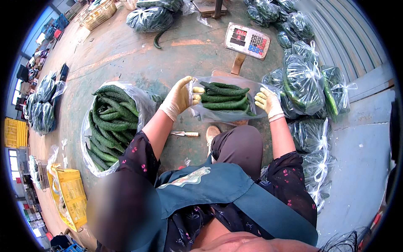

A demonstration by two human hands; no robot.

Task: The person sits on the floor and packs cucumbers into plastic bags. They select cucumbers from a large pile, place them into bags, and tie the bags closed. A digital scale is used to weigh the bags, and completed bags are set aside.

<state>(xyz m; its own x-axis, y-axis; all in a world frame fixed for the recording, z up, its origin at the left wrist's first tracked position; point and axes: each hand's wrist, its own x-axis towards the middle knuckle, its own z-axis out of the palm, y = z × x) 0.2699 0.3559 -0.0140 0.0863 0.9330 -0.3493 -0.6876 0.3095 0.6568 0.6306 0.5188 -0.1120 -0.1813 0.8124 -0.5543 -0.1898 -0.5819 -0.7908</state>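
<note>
My left hand (180,96), in a pale yellow glove, grips the left edge of a clear plastic bag (207,116) between thumb and fingers. Inside that bag lie several dark green cucumbers (224,97), above the platform of a digital scale (247,41) with a lit red display. At the bag's right end is my right hand (267,101), gloved too, its fingers spread against the plastic; whether they pinch it I cannot tell. To the left of both hands, a large open plastic bag (148,104) holds many long cucumbers (115,123).
A knife or similar tool with a pale handle (190,134) lies on the floor. Tied bags of cucumbers (303,85) are piled along the right side. Another full bag (149,19) and a loose cucumber (157,40) are farther ahead. A yellow crate (70,195) stands at lower left.
</note>
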